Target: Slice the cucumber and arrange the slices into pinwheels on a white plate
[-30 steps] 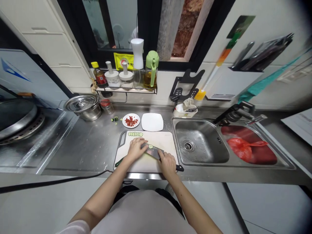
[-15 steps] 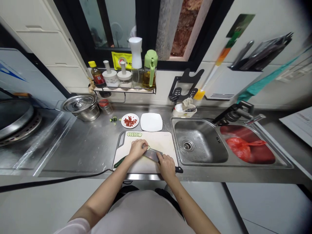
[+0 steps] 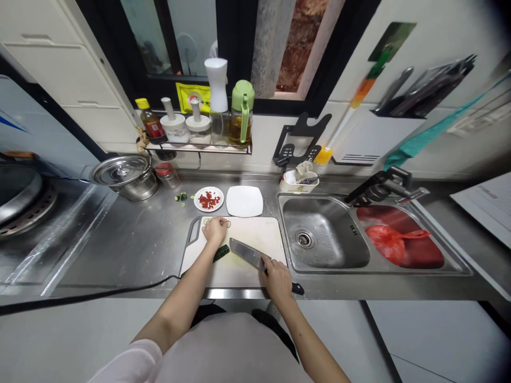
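Green slices [image 3: 228, 224] lay under the curled left hand [image 3: 214, 230], hold unclear; right hand [image 3: 277, 279] gripped the knife [image 3: 247, 253] between cuts. Next cut likely needed the cucumber [image 3: 221, 252] steadied.

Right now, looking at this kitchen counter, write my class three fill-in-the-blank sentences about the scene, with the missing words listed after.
1. The right hand grips the handle of a ____ whose blade lies over the cutting board.
2. The round plate behind the board holds chopped bits coloured ____.
3. The bag lies in the ____ basin of the sink.

Missing words: knife; red; right.
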Demonstrator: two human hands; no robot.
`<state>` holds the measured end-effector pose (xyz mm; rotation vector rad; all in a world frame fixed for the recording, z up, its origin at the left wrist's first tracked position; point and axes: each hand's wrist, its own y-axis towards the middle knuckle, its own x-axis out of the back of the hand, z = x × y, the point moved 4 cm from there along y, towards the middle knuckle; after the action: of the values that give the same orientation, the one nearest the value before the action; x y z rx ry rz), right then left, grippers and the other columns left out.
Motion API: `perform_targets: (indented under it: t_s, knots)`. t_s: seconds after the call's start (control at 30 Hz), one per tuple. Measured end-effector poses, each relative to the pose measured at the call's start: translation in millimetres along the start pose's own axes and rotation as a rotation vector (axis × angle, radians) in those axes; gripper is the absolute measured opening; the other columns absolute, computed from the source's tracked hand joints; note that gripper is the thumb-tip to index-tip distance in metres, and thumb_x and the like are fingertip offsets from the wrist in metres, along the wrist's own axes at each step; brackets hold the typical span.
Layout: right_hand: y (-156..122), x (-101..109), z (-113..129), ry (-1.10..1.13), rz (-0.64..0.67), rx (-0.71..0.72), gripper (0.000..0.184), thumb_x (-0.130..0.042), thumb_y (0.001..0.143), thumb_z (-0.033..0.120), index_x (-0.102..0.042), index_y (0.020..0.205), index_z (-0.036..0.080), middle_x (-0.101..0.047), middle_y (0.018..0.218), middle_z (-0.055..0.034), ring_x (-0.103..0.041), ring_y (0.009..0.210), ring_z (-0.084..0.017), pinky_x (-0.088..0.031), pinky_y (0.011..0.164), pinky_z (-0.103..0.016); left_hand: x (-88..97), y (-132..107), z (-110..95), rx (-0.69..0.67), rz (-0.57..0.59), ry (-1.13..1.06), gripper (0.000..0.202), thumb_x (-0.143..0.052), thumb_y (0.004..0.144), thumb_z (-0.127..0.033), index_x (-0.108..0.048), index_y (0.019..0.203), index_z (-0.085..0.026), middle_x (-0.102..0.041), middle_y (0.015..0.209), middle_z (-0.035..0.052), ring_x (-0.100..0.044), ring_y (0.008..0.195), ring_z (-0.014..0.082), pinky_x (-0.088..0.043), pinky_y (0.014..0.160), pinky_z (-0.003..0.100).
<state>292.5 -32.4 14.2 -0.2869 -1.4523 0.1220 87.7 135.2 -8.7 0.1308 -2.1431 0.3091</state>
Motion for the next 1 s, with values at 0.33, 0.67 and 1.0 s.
perform_targets:
  t_s: [0.33, 0.67, 1.0]
  knots:
    - [2.3, 1.4, -3.7, 0.012, 0.019, -0.016, 0.041, -0.053, 0.089, 0.026, -0.054, 0.130, 0.024, -0.067, 0.107, -0.0077, -0.059, 0.101, -0.021, -0.035, 0.086, -0.029, -12.0, 13.6, 1.9, -0.064, -0.045, 0.118, 0.018, -0.058, 0.082, -0.036, -0.072, 0.089, -0.027, -0.066, 0.107, 0.0086, -0.051, 0.108, 0.0304, -0.033, 0.089, 0.044]
    - [5.1, 3.6, -1.1, 0.018, 0.021, -0.032, 0.038, -0.046, 0.094, 0.029, -0.056, 0.131, 0.024, -0.068, 0.105, -0.0082, -0.060, 0.100, -0.021, -0.036, 0.085, -0.029, -10.7, 9.0, -2.8, -0.160, -0.074, 0.146, 0.020, -0.054, 0.086, -0.034, -0.071, 0.085, -0.025, -0.064, 0.104, 0.0100, -0.048, 0.107, 0.0302, -0.032, 0.091, 0.045]
    - [9.8, 1.8, -1.8, 0.040, 0.011, -0.024, 0.042, -0.050, 0.089, 0.023, -0.056, 0.130, 0.022, -0.069, 0.106, -0.0071, -0.060, 0.100, -0.021, -0.036, 0.085, -0.028, 4.5, -1.1, -2.8, -0.166, -0.063, 0.098, 0.021, -0.054, 0.086, -0.039, -0.070, 0.087, -0.025, -0.064, 0.102, 0.0086, -0.050, 0.106, 0.0301, -0.034, 0.092, 0.045]
